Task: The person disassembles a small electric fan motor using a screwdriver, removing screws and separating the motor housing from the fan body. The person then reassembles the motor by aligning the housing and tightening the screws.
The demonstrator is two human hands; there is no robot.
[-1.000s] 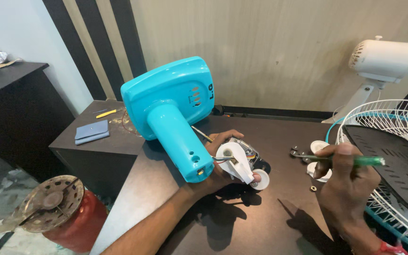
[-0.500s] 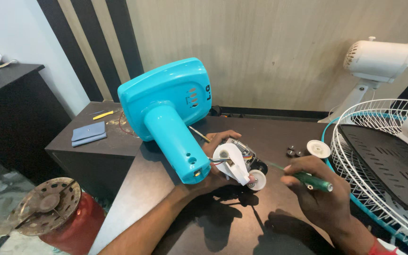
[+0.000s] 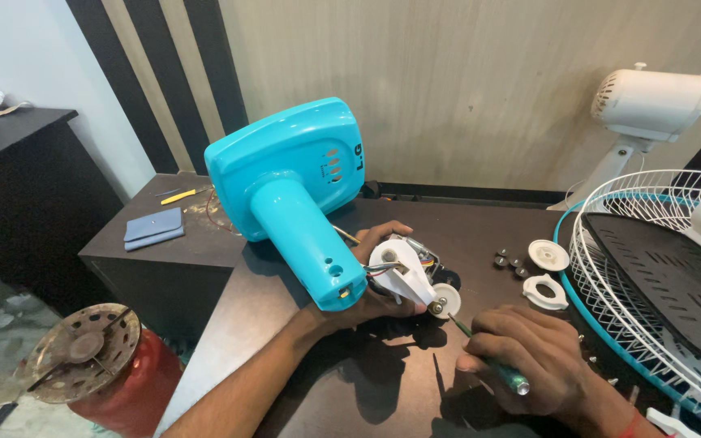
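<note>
Fingers (image 3: 383, 243) of left hand (image 3: 367, 292) clamped round white motor assembly (image 3: 403, 276) mid-table (image 3: 480, 219), right hand (image 3: 529, 365) fingers closed on green-handled screwdriver (image 3: 492, 361), tip at assembly's small wheel (image 3: 445, 300), beside turquoise fan base (image 3: 285, 186).

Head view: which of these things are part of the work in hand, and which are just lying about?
In hand:
left hand gripping the white fan motor assembly
right hand with green-handled screwdriver
turquoise fan base
loose white round parts

Lying about:
white fan
wire fan guard
blue wallet
yellow pen
red cylinder
</note>
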